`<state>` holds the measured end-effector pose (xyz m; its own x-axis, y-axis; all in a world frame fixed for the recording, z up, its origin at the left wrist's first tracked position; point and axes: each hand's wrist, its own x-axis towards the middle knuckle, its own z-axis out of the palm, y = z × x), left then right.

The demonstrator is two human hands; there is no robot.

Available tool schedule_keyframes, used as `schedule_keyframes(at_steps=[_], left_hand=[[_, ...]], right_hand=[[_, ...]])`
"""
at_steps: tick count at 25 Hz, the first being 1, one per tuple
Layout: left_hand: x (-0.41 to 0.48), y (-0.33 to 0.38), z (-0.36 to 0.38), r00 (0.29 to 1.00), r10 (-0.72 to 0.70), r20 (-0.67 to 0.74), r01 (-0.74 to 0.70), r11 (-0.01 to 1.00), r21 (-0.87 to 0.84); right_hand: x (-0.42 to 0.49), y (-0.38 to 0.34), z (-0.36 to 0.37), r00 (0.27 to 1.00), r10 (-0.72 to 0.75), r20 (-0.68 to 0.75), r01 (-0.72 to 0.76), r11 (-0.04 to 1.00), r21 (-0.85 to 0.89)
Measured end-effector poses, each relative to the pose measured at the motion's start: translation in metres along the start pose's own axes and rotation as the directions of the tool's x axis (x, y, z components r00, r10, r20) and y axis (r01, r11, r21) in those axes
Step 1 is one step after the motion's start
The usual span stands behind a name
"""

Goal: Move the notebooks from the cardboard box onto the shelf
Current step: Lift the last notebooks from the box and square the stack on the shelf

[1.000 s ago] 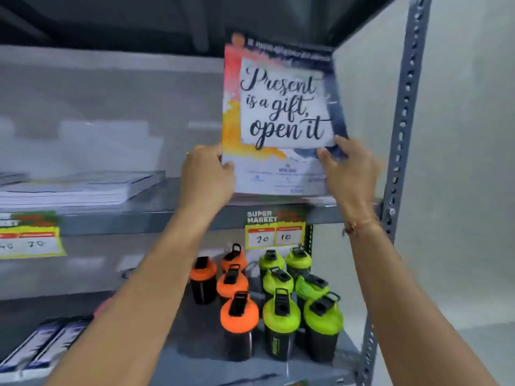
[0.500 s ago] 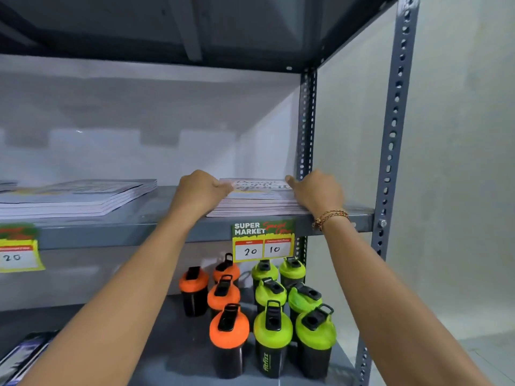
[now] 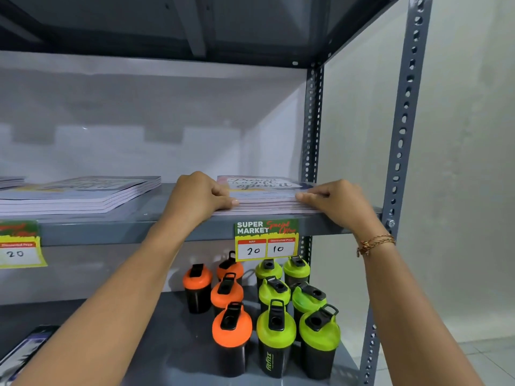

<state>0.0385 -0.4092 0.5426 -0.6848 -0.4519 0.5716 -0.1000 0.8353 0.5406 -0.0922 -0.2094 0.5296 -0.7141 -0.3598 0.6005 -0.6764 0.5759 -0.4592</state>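
A stack of notebooks [image 3: 264, 190] with a "Present is a gift, open it" cover lies flat at the right end of the grey metal shelf [image 3: 111, 227]. My left hand [image 3: 200, 195] grips the stack's left front corner. My right hand [image 3: 334, 200] grips its right front corner, fingertips pressed on the top cover. A second stack of the same notebooks [image 3: 80, 193] lies further left on the same shelf. The cardboard box is out of view.
Price tags [image 3: 266, 239] hang on the shelf's front edge. On the lower shelf stand orange-lidded [image 3: 231, 327] and green-lidded shaker bottles [image 3: 276, 330]. Perforated steel uprights [image 3: 404, 121] frame the right side. More printed items [image 3: 25, 349] lie at the lower left.
The notebooks were held upright in front of the shelf a second ago. They now lie flat on the shelf's right end, with both hands still on their front corners.
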Motion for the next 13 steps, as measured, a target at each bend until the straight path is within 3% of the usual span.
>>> schedule_keyframes(at_steps=[13], left_hand=[[0.0013,-0.0015,0.0008,1.0,-0.007,0.018,0.008,0.998,-0.057]], right_hand=[[-0.0017,-0.0002,-0.0004,0.997,0.061,-0.056,-0.058,0.996,0.064]])
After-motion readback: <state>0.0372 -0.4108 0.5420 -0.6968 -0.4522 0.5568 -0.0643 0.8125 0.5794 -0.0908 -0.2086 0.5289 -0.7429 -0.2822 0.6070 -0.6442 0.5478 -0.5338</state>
